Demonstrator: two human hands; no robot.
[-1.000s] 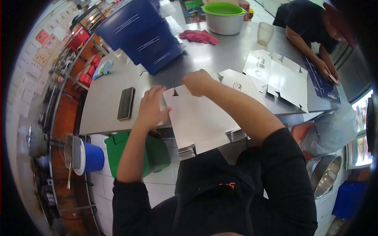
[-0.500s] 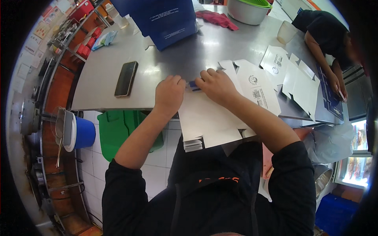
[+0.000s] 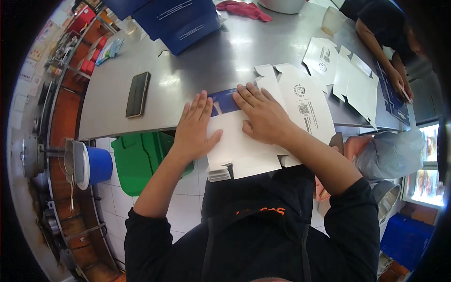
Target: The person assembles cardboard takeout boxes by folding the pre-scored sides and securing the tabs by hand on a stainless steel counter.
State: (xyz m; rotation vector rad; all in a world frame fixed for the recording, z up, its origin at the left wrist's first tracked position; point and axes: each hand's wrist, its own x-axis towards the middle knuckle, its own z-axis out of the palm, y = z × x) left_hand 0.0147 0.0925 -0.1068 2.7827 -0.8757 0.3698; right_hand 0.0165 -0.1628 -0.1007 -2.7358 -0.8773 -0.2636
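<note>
In front of me lies a stack of flat white cardboard box blanks (image 3: 246, 145), overhanging the table's near edge. A dark blue flap (image 3: 226, 105) is folded over at its far left end. My left hand (image 3: 193, 127) rests on the left edge of the blank, fingers stretched out over the end of the flap. My right hand (image 3: 263, 113) lies flat, its fingertips on the right part of the flap and its palm over the white board. Neither hand grips anything. To their right, a printed white panel (image 3: 300, 94) of cardboard shows.
A phone (image 3: 137, 94) lies left on the steel table (image 3: 188, 80). Farther back stand a dark blue box (image 3: 178, 28), a red cloth (image 3: 244, 10) and a translucent cup (image 3: 332, 21). More blanks (image 3: 354, 80) lie right, near another person's hands (image 3: 401, 89). A green bin (image 3: 136, 162) stands below.
My fingers have gone from curled at the blue flap to spread flat over it. More of the flap's blue side shows, lying down on the board. The view has shifted slightly.
</note>
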